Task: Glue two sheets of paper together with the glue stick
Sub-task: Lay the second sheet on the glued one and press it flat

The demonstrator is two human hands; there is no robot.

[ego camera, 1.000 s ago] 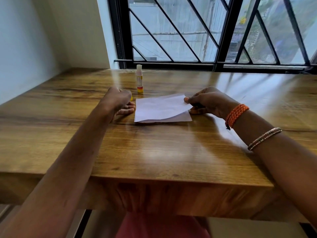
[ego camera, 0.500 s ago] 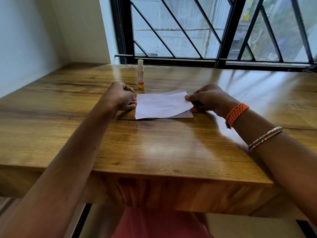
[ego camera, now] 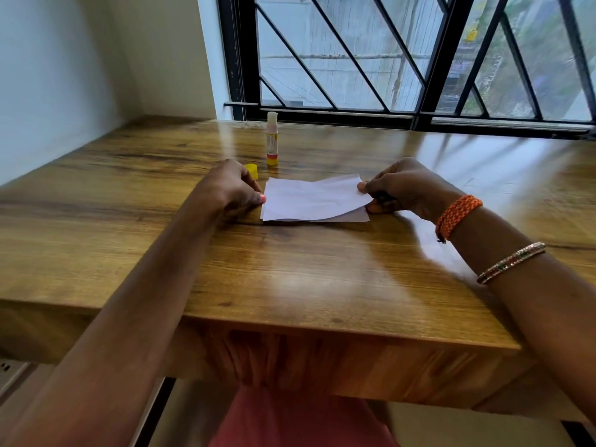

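Observation:
Two white sheets of paper lie stacked on the wooden table. The top sheet (ego camera: pixel 311 196) has its right edge lifted, pinched by my right hand (ego camera: pixel 404 190). A corner of the bottom sheet (ego camera: pixel 358 217) shows flat beneath it. My left hand (ego camera: pixel 230 188) is curled, its fingertips touching the left edge of the sheets. The glue stick (ego camera: pixel 272 139) stands upright and uncapped just behind the paper. Its yellow cap (ego camera: pixel 252 171) lies on the table behind my left hand.
The wooden table (ego camera: pixel 290 272) ends at a front edge close to my body. A barred window (ego camera: pixel 403 59) runs along the back and a white wall (ego camera: pixel 48 75) closes the left side.
My left hand has slid right, up to the paper's left edge, leaving the yellow cap uncovered behind it. My right hand keeps the top sheet's right edge lifted.

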